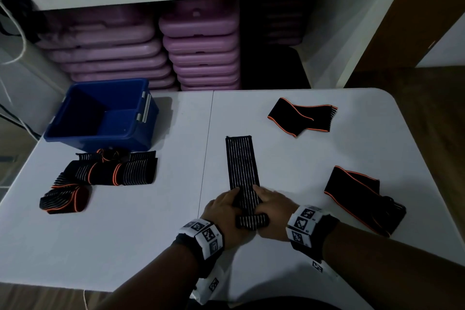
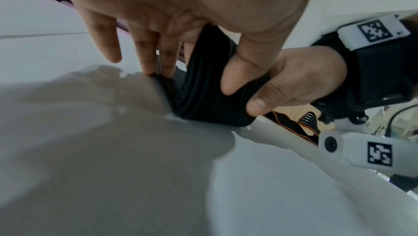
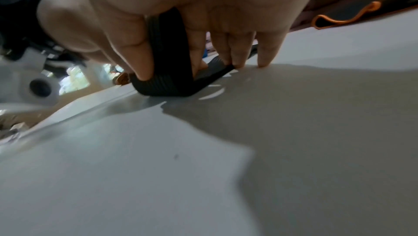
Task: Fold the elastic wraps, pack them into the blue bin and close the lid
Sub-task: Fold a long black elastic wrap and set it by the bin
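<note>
A black elastic wrap (image 1: pixel 242 162) with thin white stripes lies stretched away from me on the white table (image 1: pixel 125 234). Its near end is turned over into a fold (image 1: pixel 252 221). My left hand (image 1: pixel 226 211) and right hand (image 1: pixel 273 211) both pinch that fold, thumbs under and fingers on top. The left wrist view shows the folded wrap (image 2: pixel 203 93) between my left thumb and fingers, with the right hand (image 2: pixel 300 82) on its far side. The right wrist view shows the same wrap (image 3: pixel 169 71) pinched. The blue bin (image 1: pixel 100 113) stands open at the back left.
A heap of folded and rolled wraps (image 1: pixel 105 171) lies in front of the bin. Two loose black wraps with orange edges lie on the right, one far (image 1: pixel 302 117) and one near (image 1: pixel 357 196). Purple cases (image 1: pixel 201 45) are stacked on the shelf behind the table.
</note>
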A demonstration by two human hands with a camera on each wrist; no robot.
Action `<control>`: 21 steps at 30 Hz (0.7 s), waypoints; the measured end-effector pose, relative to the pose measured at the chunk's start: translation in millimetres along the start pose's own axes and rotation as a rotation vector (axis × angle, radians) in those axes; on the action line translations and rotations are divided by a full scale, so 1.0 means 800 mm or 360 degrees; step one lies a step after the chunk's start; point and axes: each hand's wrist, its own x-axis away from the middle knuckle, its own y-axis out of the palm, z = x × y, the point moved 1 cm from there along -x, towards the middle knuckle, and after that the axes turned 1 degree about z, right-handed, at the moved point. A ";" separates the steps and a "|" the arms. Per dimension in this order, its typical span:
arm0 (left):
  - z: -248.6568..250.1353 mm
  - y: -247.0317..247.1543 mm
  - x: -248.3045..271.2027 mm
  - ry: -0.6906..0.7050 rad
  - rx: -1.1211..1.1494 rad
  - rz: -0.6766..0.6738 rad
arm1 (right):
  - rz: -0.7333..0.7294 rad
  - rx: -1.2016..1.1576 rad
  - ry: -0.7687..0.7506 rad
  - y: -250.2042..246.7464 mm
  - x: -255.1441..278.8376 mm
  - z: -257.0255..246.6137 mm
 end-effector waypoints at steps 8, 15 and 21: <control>-0.006 -0.015 -0.011 -0.0019 0.0122 0.0180 | 0.0173 -0.0227 0.0203 -0.019 0.002 0.000; -0.011 -0.013 -0.012 0.0097 -0.0140 0.0180 | 0.0137 0.0053 0.0137 -0.018 -0.001 0.001; -0.014 -0.005 -0.011 0.0139 -0.0252 0.0174 | 0.0015 0.0265 0.0041 -0.017 -0.006 -0.002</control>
